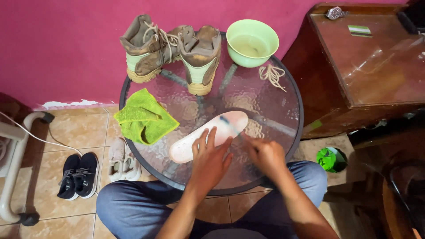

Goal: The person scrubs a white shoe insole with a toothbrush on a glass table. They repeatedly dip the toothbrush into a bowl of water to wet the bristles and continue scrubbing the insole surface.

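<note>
So the head camera looked straight down at a round glass table with a dark rim (pixel 292 88), person seated at the near edge in blue jeans; the pale pink foam insole (pixel 195 139) lay flat on the glass near the middle, toe end pointing far-right. The left hand (pixel 210 161) rested on the insole's near half with fingers spread open, pressing it down; the right hand (pixel 265 155) sat just right of it, fingers curled shut around a thin toothbrush with a blue head (pixel 231 127), bristle end touching the insole's far half, though a bit blurred.

Far side of the table had a pair of muddy tan lace-up boots (pixel 172 51) standing upright, and right of them a light green plastic bowl of cloudy water (pixel 251 43); a loose beige shoelace (pixel 273 75) lay just near the bowl. A crumpled lime-green microfibre cloth (pixel 144 117) hung at the left edge; on the tiled floor left were black sneakers (pixel 79 175) and white sneakers (pixel 121 159).
</note>
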